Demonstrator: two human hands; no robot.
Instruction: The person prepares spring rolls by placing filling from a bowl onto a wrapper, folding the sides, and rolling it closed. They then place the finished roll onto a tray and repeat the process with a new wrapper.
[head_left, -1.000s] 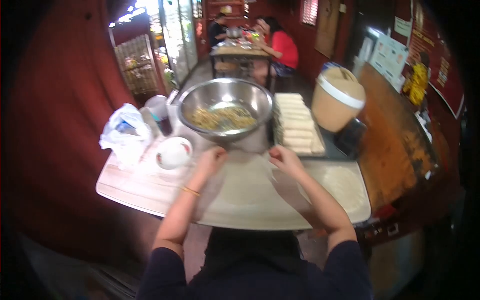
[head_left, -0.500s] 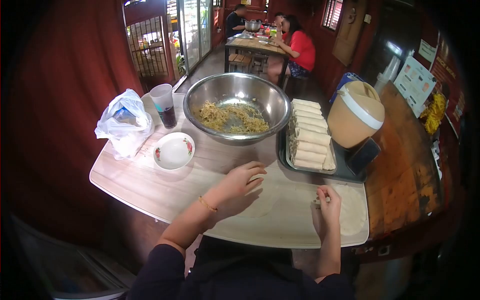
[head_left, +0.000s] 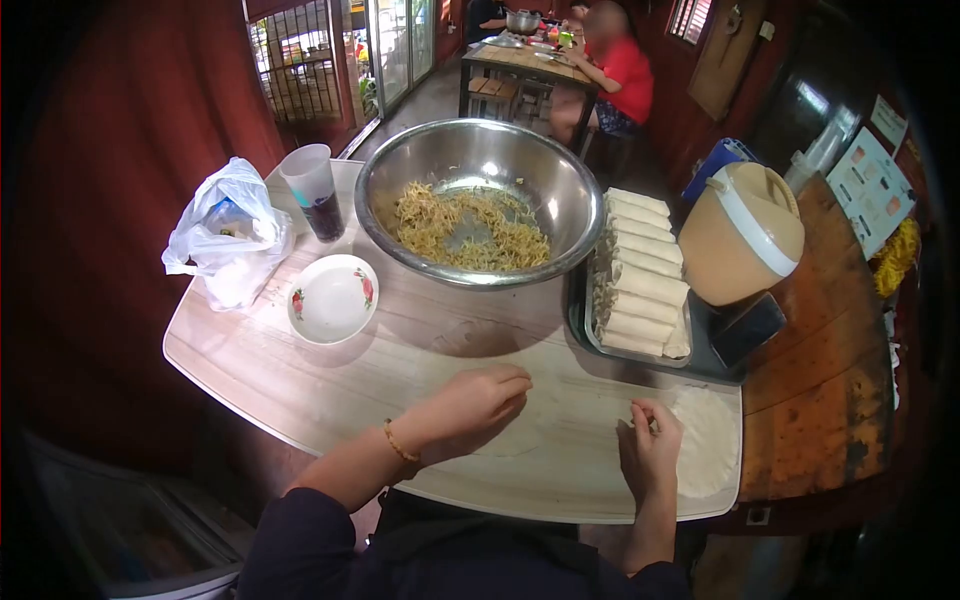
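My left hand [head_left: 480, 400] hovers over the middle of the table, its fingertips pressed together; whether anything is between them is too small to tell. Under and beside it lies a thin, pale round wrapper [head_left: 515, 432], hard to make out against the tabletop. My right hand [head_left: 655, 440] is pinched shut at the right, next to another pale round of wrappers [head_left: 706, 448] near the table edge. What its fingertips hold, if anything, cannot be made out. Ahead stands a large metal bowl [head_left: 478, 278] with shredded cooked filling [head_left: 455, 228] in it. Rolled spring rolls [head_left: 642, 285] are stacked on a tray.
A floral bowl [head_left: 333, 303], a dark drink in a plastic cup [head_left: 322, 212] and a white plastic bag [head_left: 232, 240] stand left. At right are a beige jug [head_left: 742, 235] and a dark phone-like slab [head_left: 748, 330]. People sit at a far table [head_left: 530, 62].
My left hand's fingers have drawn together from a looser, spread pose. My right hand stays pinched in nearly the same place. The camera view has shifted slightly.
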